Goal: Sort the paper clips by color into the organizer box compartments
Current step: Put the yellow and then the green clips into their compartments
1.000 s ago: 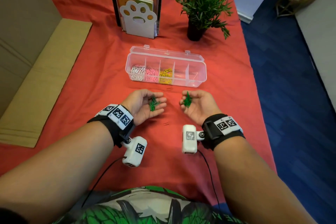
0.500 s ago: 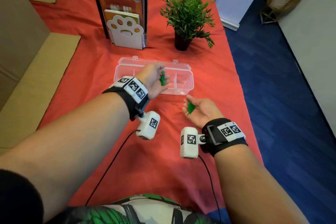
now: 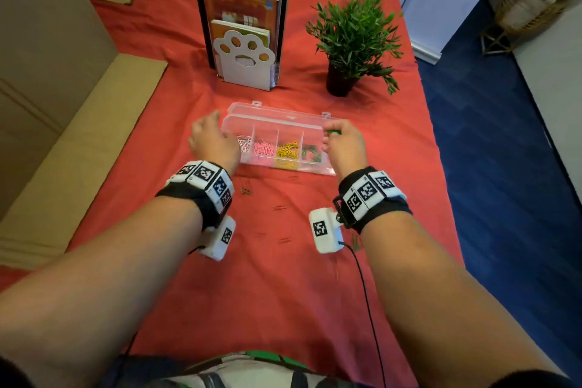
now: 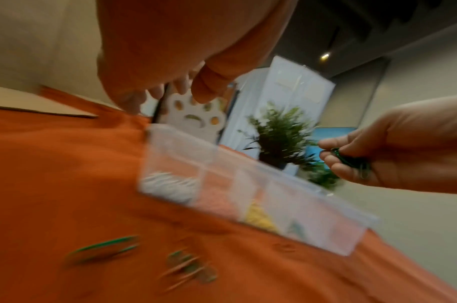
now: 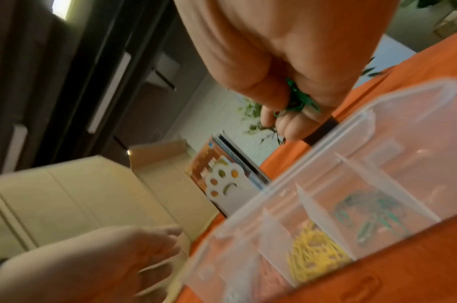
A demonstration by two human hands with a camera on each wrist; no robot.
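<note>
The clear organizer box (image 3: 315, 168) lies open on the red cloth. Its compartments hold, from left to right, white clips (image 3: 244, 143), pink clips (image 3: 263, 148), yellow clips (image 3: 287, 149) and green clips (image 3: 311, 152); the rightmost one is hidden by my right hand. My right hand (image 3: 333, 135) hovers over the box's right end and pinches a bunch of green clips (image 5: 297, 100). My left hand (image 3: 209, 135) is at the box's left end, fingers (image 4: 180, 87) relaxed and holding nothing. Loose green clips (image 3: 247, 190) and red clips (image 3: 278, 208) lie on the cloth in front of the box.
Behind the box stand a book holder with a white paw cutout (image 3: 244, 57) and a small potted plant (image 3: 352, 41). Flat cardboard (image 3: 78, 142) lies along the table's left side. The table's right edge drops to blue floor (image 3: 504, 167).
My left hand went to the box with its green clips, let them go and moved to the box's left end. My right hand rose from the cloth to the box's right end, still holding its clips.
</note>
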